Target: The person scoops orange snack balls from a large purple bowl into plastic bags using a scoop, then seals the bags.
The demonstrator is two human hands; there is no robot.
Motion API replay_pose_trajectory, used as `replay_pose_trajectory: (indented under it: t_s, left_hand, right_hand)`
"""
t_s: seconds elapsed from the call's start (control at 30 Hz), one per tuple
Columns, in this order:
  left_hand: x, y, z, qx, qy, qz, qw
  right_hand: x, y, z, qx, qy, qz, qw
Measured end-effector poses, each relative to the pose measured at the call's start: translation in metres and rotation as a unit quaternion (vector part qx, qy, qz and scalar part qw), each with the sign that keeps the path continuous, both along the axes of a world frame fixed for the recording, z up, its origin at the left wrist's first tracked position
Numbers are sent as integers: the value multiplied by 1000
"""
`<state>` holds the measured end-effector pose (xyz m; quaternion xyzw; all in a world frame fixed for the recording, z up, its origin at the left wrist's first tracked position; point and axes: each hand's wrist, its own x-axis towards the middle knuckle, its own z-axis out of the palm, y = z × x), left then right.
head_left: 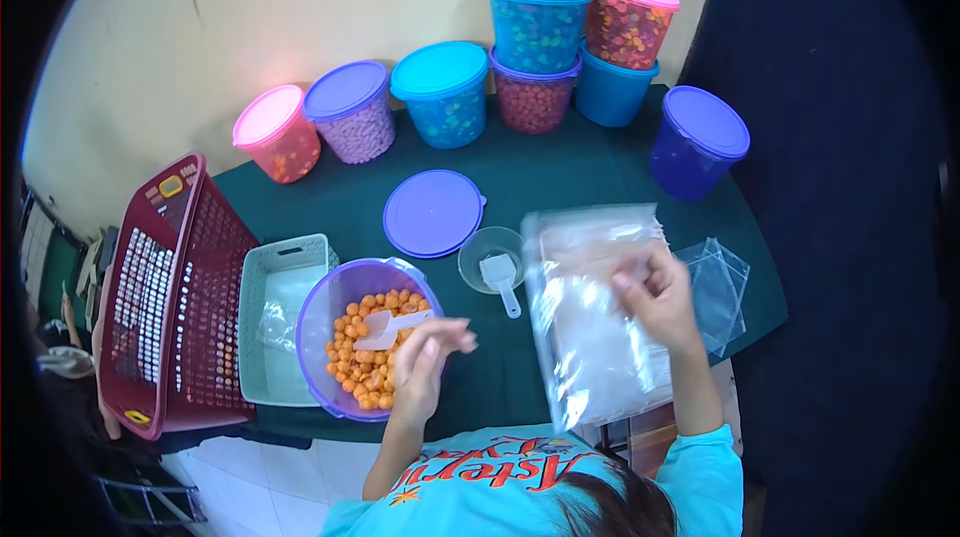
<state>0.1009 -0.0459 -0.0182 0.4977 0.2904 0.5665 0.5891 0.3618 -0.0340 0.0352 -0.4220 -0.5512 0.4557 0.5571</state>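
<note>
Right hand (655, 302) fingers pinch the plastic bag (590, 317); left hand (425, 362) fingers loosely curled beside the scoop (385, 327).

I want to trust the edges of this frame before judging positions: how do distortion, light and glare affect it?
Head view: strong fisheye, black corners, the red basket bowed at the left edge. Light is soft and even, shadows faint. Glare whitens the plastic bags under the right hand, hiding their contents. The left hand over the purple tub is slightly soft; the centre is sharp.
</note>
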Motion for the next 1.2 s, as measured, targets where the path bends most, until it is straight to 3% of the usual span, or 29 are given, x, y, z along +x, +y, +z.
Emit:
replay_pose_trajectory:
  t_s: [0.07, 0.13, 0.2, 0.27, 0.4, 0.47, 0.53, 0.57, 0.6, 0.67, 0.77, 0.9, 1.2]
  left_hand:
    - [8, 10, -3, -27, -89, -78, 993]
    - [14, 13, 2, -71, -181, -160, 968]
    - [17, 9, 8, -108, -152, -182, 966]
    - [18, 7, 3, -97, -357, -353, 860]
    - [8, -2, -2, -20, -302, -336, 892]
    - [2, -11, 4, 17, -167, -273, 947]
    - [-1, -11, -3, 23, -192, -265, 945]
    - [-5, -11, -4, 37, -179, -245, 952]
    - [-10, -12, -3, 51, -165, -225, 959]
    - [-22, -20, 9, 41, -156, -207, 965]
    - [-40, -30, 26, 40, -39, -176, 983]
    - [-68, -32, 27, 30, -51, -183, 981]
    - [-132, -42, 24, -12, -110, -213, 971]
  right_hand:
    - [-27, -10, -1, -65, 45, 115, 990]
    - [-51, -14, -11, -81, 45, 161, 983]
    - [-69, -18, -22, -95, 46, 207, 973]
    - [-82, -20, -31, -105, 24, 238, 965]
    - [-95, -23, -33, -136, 44, 248, 958]
    - [-100, -24, -29, -140, 51, 233, 961]
    - [-99, -23, -18, -87, -186, 184, 961]
    - [-102, -23, -7, -21, -225, 114, 967]
    - [-102, -21, -6, 114, -349, 1, 930]
    - [-108, -21, 11, 239, -346, -90, 903]
    - [-140, -29, 31, 369, -325, -1, 871]
    - [-187, -31, 26, 391, -371, 35, 841]
    - [-258, -30, -12, 474, -327, -55, 815]
